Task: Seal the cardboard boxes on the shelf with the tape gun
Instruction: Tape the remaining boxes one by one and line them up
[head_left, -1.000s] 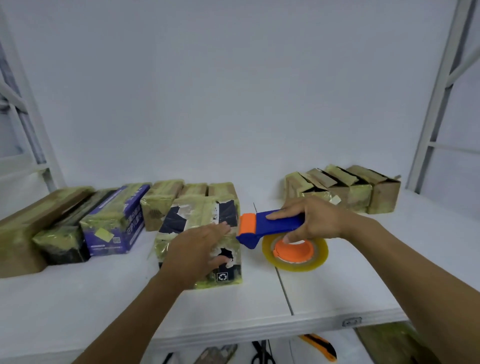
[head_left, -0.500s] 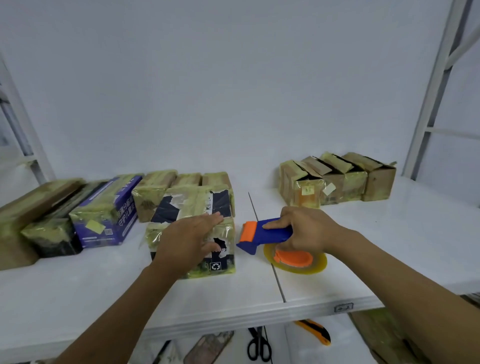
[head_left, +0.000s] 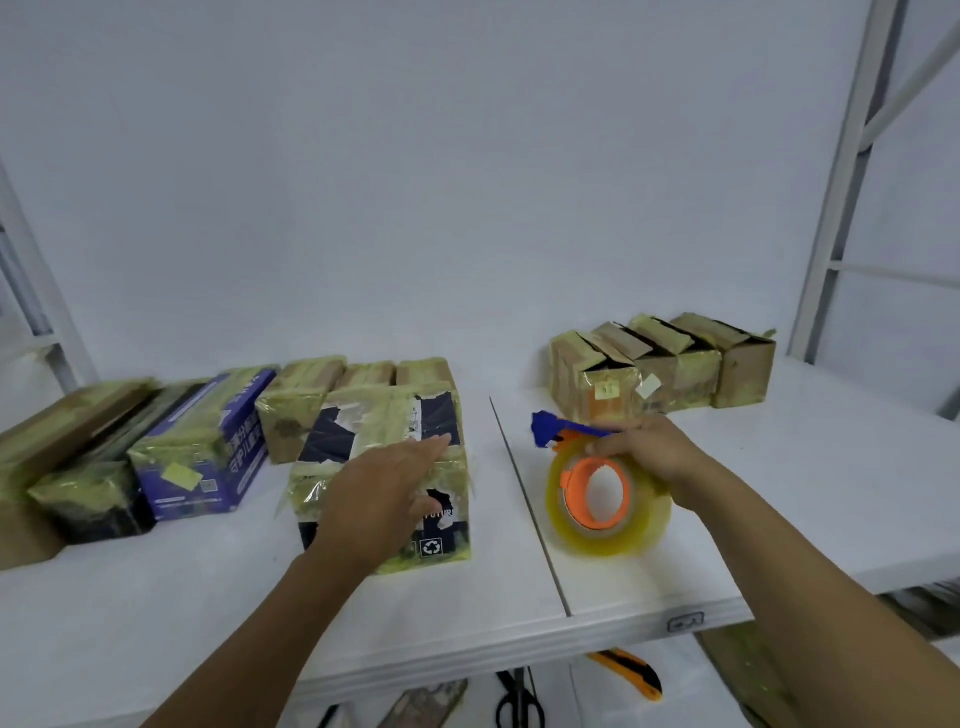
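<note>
Head view: left hand (head_left: 382, 499) lies flat, fingers straight, on the near centre box (head_left: 374, 415); right hand (head_left: 652, 457) grips the tape gun (head_left: 597, 499) just right of it, apart. Step judged: bringing gun to box. Next move needs the tape end planted on the box top.

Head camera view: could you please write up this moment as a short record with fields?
Left hand: open, fingers straight, lying on the taped dark box
Right hand: grips the tape gun
Tape gun: beside that box, on its right, not touching it
Back right: row of brown boxes, flaps ajar
Below shelf: scissors, utility knife
</note>
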